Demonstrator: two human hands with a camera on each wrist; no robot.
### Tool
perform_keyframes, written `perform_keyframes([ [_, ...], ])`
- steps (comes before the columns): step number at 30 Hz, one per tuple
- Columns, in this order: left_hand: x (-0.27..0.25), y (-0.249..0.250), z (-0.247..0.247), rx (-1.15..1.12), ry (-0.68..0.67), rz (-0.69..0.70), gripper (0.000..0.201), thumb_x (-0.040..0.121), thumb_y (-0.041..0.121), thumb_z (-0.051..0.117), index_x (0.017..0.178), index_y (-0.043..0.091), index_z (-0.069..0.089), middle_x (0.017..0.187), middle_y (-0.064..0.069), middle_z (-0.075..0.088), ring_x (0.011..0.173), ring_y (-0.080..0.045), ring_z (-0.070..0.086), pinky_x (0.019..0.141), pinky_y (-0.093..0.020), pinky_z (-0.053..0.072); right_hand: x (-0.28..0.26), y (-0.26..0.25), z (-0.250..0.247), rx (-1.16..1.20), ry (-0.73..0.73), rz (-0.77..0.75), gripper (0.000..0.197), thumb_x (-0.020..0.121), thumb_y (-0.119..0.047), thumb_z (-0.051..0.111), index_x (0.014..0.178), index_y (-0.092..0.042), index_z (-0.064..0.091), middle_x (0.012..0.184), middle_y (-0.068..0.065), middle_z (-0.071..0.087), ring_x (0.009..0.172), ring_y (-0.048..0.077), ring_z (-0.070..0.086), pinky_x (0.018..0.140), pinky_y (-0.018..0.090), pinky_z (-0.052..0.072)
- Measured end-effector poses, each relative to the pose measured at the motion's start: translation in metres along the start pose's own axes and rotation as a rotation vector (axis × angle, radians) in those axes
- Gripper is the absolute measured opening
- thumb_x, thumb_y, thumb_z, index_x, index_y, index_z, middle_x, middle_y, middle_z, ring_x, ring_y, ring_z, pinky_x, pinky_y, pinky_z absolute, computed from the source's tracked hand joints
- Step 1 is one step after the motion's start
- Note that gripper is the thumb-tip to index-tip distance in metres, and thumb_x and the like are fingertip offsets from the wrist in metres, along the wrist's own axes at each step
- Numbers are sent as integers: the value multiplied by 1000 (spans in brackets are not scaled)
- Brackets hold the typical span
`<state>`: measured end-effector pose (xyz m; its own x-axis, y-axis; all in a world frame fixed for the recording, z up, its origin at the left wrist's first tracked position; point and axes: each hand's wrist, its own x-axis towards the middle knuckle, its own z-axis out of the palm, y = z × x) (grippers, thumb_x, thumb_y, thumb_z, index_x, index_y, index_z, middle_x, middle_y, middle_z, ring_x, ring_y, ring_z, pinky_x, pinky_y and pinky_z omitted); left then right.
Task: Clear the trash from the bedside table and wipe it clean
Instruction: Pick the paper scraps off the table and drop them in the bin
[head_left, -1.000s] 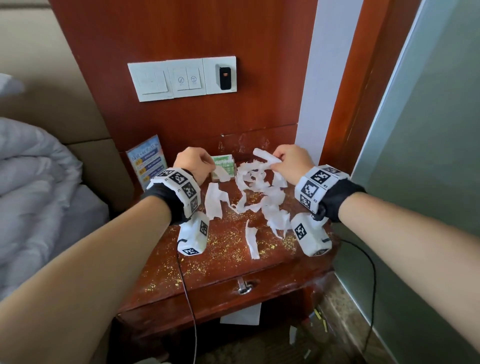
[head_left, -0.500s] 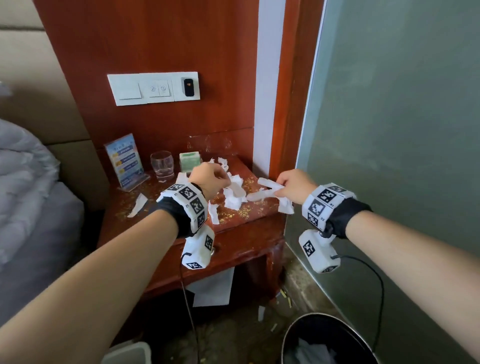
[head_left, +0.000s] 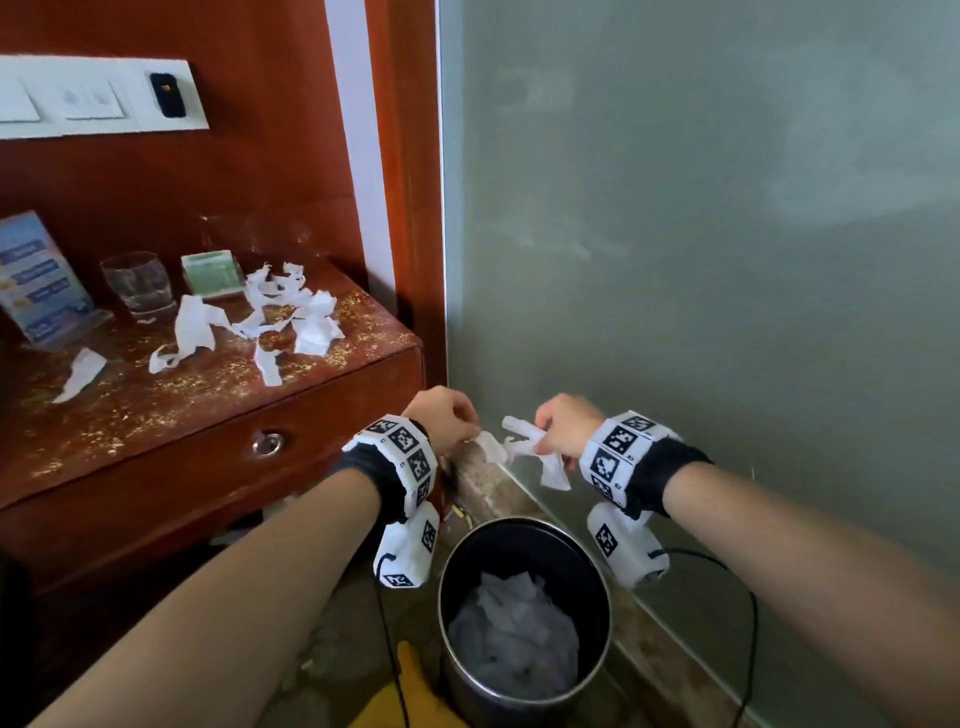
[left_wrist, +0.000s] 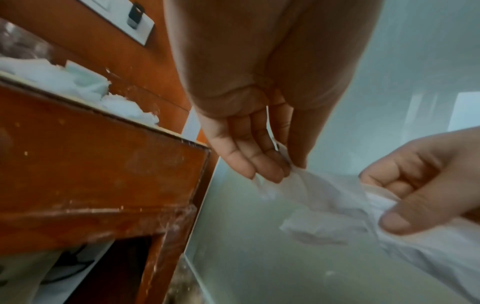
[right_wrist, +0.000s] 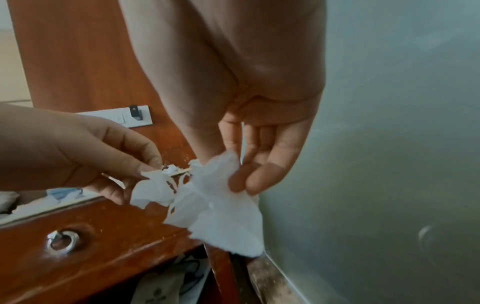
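- Carrying torn tissue scraps (head_left: 524, 448) to the trash bin (head_left: 524, 618); my left hand (head_left: 448, 420) pinches one end and my right hand (head_left: 563, 428) pinches the other; both hang above the bin's far rim, beyond its opening
- Next, I judge, both hands should come back over the bin's mouth and let go
- Up and left of the bin, the bedside table (head_left: 332, 410) keeps more paper shreds (head_left: 280, 317) and gold crumbs; wiping not yet begun
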<state>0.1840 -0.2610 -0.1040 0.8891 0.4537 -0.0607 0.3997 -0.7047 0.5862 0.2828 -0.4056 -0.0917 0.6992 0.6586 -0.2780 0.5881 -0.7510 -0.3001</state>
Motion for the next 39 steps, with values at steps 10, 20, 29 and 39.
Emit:
perform_keyframes([
  [10,-8,-20,76,19,-234,6,2,82,14,67,81,13,66,65,9,57,57,-1,52,62,-16,44,-11,39,51,-70,-155,22,27,84,-12,65,106,3,65,95,15,68,72,21,58,66,28,48],
  [20,-8,-25,62,-38,-295,13,14,87,14,63,96,4,66,72,-3,64,57,-5,58,49,-8,44,-8,26,34,-130,-161,-7,27,87,-20,64,109,-3,66,108,14,69,73,20,57,75,28,52],
  [29,-2,-26,-42,21,38,31,14,87,23,63,94,13,69,91,-3,68,85,-17,63,81,-26,49,20,-33,-11,16,79,-124,11,89,-27,60,91,-17,65,106,11,70,80,17,54,87,33,50],
  [39,-12,-124,-153,54,419,-332,15,89,27,60,94,13,65,97,-5,64,86,-20,57,73,-27,43,83,-167,-12,197,135,-360,32,86,-30,64,114,-18,58,112,3,60,100,22,60,87,32,49],
])
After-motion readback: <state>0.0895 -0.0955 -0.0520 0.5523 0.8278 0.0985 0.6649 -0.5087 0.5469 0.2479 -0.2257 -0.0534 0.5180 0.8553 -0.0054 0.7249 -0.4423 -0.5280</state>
